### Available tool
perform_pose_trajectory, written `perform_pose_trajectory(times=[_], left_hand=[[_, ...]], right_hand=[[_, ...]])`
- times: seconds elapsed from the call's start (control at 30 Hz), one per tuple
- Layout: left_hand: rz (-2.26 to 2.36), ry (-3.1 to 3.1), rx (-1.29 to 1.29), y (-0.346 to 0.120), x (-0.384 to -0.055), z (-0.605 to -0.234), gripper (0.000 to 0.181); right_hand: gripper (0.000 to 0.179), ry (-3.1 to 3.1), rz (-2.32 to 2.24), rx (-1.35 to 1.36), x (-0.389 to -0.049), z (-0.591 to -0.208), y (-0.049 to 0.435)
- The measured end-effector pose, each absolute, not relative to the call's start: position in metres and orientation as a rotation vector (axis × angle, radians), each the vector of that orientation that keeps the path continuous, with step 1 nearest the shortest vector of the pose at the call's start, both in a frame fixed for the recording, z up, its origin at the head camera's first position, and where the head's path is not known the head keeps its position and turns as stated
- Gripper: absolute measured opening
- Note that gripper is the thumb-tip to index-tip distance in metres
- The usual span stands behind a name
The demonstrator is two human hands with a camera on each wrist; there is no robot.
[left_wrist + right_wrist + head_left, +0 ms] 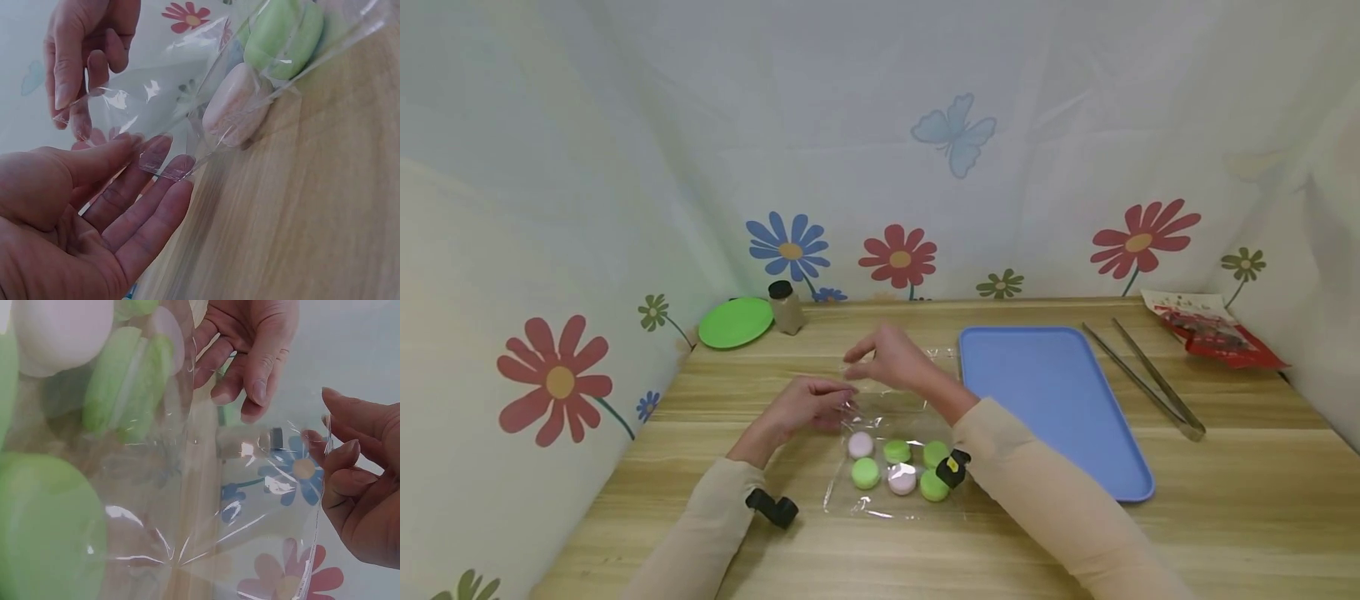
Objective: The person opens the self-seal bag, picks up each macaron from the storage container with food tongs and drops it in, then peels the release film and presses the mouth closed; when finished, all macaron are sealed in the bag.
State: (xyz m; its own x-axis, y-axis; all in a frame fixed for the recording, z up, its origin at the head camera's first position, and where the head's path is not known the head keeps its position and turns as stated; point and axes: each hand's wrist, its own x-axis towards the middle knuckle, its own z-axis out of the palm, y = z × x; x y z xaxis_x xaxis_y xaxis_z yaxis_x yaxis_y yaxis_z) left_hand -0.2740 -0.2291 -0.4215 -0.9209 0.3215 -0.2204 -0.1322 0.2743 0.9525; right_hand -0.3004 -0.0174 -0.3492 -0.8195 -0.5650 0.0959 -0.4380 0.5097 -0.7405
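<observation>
A clear plastic bag (880, 506) lies on the table, with several green macarons (865, 473) and pink macarons (861, 445) in two rows inside it. At the bag's far end, my right hand (887, 358) pinches the film's edge between thumb and finger, raised above the table. My left hand (808, 404) holds the film near its left corner; in the left wrist view its thumb lies against the film and the other fingers spread behind it. Between both hands the film stretches up, creased and shiny, in the right wrist view.
Right of the bag lies a blue tray (1037, 392), partly behind my right forearm. Metal tongs (1150, 379) and a red-and-white packet (1213, 329) are farther right. A green plate (736, 322) and a black-capped jar (786, 310) stand at the back left, near the patterned curtain (850, 125).
</observation>
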Motion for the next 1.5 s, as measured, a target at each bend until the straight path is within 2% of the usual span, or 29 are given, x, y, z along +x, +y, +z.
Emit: perform_pose_trajectory(times=[0.17,0.53,1.07,1.33,1.5], left_hand=[[1.683,2.190,0.152,-0.229,-0.275,-0.422,0.031],[1.671,2.204,0.191,-0.228,-0.274,-0.422,0.034],[1.701,2.149,0.221,-0.228,-0.273,-0.422,0.036],[1.589,2.205,0.301,-0.231,-0.274,-0.427,0.033],[1.566,2.223,0.280,-0.232,-0.275,-0.430,0.034]], right_hand=[[0.027,2.570,-1.228,-0.898,-0.299,-0.351,-0.017],[0.015,2.649,-1.181,-1.027,-0.298,-0.357,-0.018],[0.016,2.717,-1.186,-1.133,-0.294,-0.362,-0.022],[0.020,2.725,-1.341,-1.029,-0.294,-0.357,-0.017],[0.016,2.732,-1.335,-1.049,-0.296,-0.353,-0.011]])
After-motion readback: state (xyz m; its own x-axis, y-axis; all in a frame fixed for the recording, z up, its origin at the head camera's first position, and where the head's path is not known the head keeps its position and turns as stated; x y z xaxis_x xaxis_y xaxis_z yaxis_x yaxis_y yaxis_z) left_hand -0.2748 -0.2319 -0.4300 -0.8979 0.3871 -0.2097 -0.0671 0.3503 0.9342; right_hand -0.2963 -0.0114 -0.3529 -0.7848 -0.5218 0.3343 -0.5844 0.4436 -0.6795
